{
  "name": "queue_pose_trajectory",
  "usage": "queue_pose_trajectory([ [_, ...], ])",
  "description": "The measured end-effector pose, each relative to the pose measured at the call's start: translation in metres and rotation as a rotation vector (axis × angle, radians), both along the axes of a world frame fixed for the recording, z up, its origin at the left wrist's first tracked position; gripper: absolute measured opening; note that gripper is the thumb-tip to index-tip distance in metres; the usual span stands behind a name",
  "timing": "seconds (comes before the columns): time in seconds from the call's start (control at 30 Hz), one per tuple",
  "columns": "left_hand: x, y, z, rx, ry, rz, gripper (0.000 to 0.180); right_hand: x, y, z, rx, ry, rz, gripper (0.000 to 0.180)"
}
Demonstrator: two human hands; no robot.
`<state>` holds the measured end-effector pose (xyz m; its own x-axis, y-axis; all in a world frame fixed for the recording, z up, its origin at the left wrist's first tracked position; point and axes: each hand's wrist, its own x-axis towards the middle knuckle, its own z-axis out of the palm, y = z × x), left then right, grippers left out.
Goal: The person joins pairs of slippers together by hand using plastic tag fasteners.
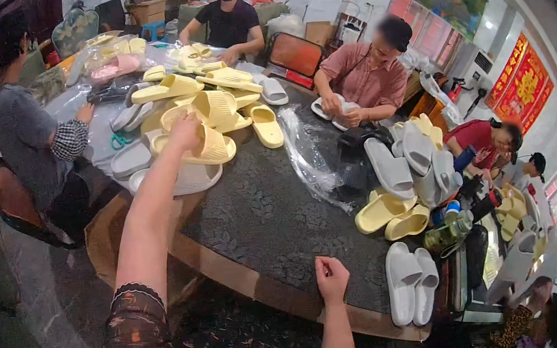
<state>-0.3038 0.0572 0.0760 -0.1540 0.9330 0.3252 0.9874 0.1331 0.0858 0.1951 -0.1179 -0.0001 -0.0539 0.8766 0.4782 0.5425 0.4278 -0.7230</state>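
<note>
My left arm stretches forward to a heap of slippers, where my left hand [185, 133] is closed on a pale yellow slipper [211, 146] with a ribbed strap. Another yellow slipper [215, 106] lies right against that hand; my fingertips are partly hidden among them. Near the table's front edge, my right hand [332, 279] is curled into a fist, and nothing shows in it. To its right stands a pair of light grey slippers [403, 284], side by side.
Clear plastic wrap [313, 166] lies on the dark patterned table [262, 211]. More grey and yellow slippers [390, 166] are piled at the right, by bottles [449, 229]. Green-handled scissors [121, 140] lie left of the heap. Several people sit around; one across the table handles grey slippers [337, 111].
</note>
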Motion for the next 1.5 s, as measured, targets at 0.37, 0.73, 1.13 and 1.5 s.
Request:
queue_pose_trajectory([
  [0.37,0.090,-0.037,0.007,0.423,-0.177,-0.071,0.013,0.002,0.000,-0.001,0.001,0.037,0.000,0.007],
  [0.73,0.131,-0.069,0.014,-0.088,-0.550,-0.293,0.031,0.008,0.002,-0.003,-0.055,0.050,0.000,0.008],
  [1.13,0.039,0.002,0.004,0.026,-0.537,0.022,0.091,0.002,0.000,0.003,-0.076,0.044,-0.044,0.009],
  [1.5,0.123,0.001,0.055,0.747,-0.957,-0.341,0.042,0.003,0.003,0.000,-0.083,0.062,-0.031,0.009],
])
